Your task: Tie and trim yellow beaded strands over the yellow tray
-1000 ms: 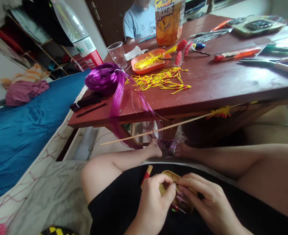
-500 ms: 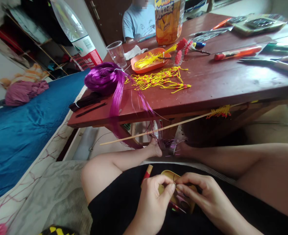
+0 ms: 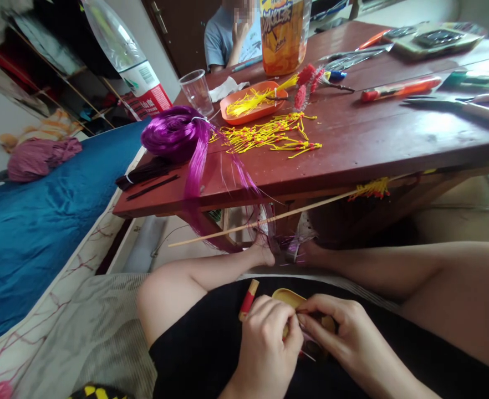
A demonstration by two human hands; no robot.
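Above my lap, my left hand (image 3: pixel 269 338) and my right hand (image 3: pixel 340 327) meet fingertip to fingertip, both pinched closed. Whatever sits between the fingertips is too small and too covered to make out. Beneath them lies a yellow tray (image 3: pixel 286 296) on the black cloth over my lap; small dark and pinkish things in it are mostly hidden by my fingers. A short tan tube with a red band (image 3: pixel 248 301) rests just beyond my left knuckles.
On the red table (image 3: pixel 344 149) are purple strands (image 3: pixel 173 130), yellow stems with red tips (image 3: pixel 269 133), an orange dish (image 3: pixel 244 116), a cup (image 3: pixel 197 91), a bottle of tea (image 3: pixel 284 39) and pliers (image 3: pixel 456 105). A thin stick (image 3: pixel 261 217) crosses before the table edge. Another person sits opposite.
My left hand has rolled over and its fingers have curled in more, covering the thin dark strand seen earlier at the fingertips. The person opposite has raised a hand toward the face.
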